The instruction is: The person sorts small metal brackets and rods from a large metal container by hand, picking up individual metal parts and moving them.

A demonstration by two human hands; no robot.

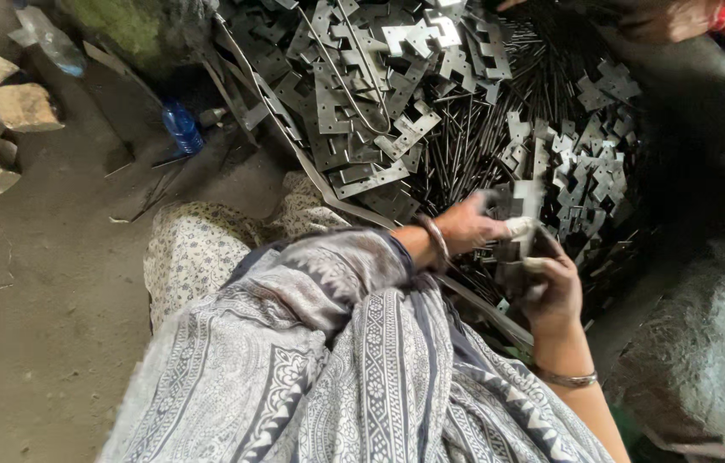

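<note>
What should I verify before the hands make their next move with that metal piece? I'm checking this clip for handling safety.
1. Both hands on the piece: ok. The left hand and the right hand both hold a notched metal hinge plate.
2. Finger protection: cannot tell. A pale wrap shows on one of the left fingers; the rest is unclear.
3. Loose sharp stock nearby: not ok. The pile of hinge plates and thin metal rods lie right at the hands.
4. Another person's hand nearby: ok, well apart.
5. Bangles clear of metal: cannot tell.
</note>
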